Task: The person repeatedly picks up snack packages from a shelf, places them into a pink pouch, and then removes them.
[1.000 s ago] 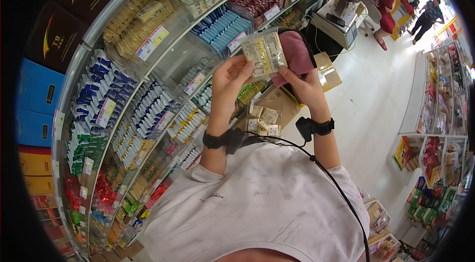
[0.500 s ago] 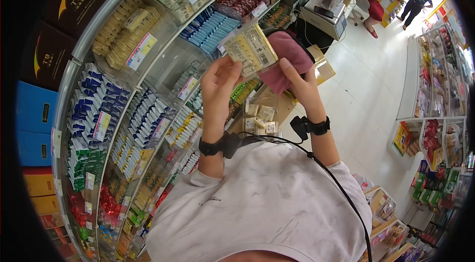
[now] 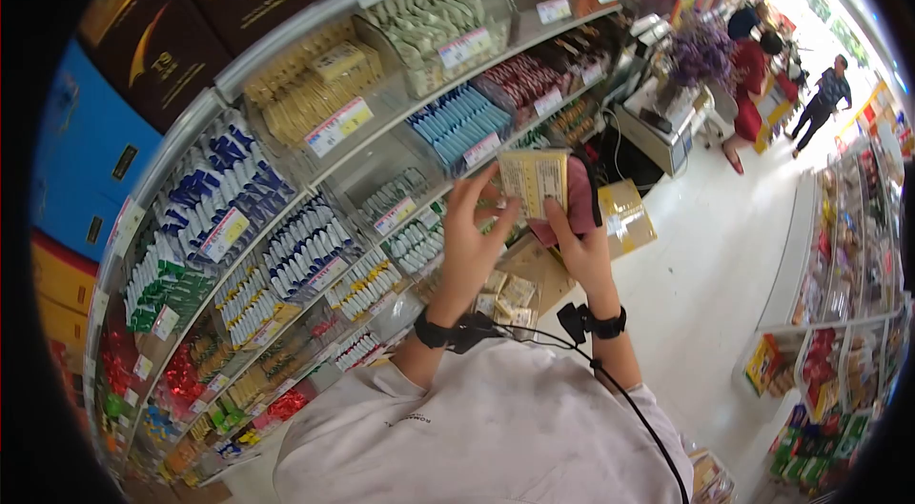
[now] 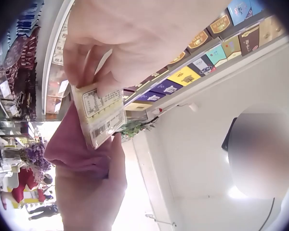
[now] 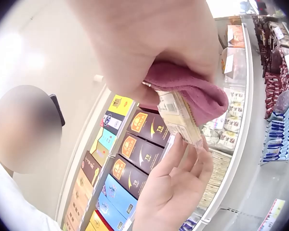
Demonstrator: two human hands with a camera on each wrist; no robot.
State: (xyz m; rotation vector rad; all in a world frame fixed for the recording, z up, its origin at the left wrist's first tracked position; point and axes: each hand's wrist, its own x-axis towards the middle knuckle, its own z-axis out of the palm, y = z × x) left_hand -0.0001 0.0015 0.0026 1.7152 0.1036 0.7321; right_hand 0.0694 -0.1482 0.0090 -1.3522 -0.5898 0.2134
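Observation:
A flat, clear-wrapped snack packet (image 3: 534, 182), pale yellow with printed labels, is held up in front of the chest. My left hand (image 3: 471, 235) pinches it at its left edge; in the left wrist view the thumb lies over the printed face. With the thumb on its right side, my right hand (image 3: 585, 261) grips the packet together with a folded pink cloth (image 3: 579, 202). In the right wrist view the cloth (image 5: 209, 98) bulges out behind the packet (image 5: 177, 115), under the right palm, and the left fingers (image 5: 176, 151) touch the packet's far end.
Curved tiered shelves (image 3: 315, 185) of small wrapped snacks run along the left, with dark boxes (image 3: 172, 66) above. Beneath the hands sits a bin of similar packets (image 3: 515, 292). A flower vase (image 3: 701, 56) stands on the counter ahead. Two people are near the doorway; more shelves (image 3: 839, 247) line the right.
The packet has turned from a tilt to nearly upright, facing me, and overlaps more of the cloth. Both hands keep hold. The head view has shifted, showing more shelf at the top.

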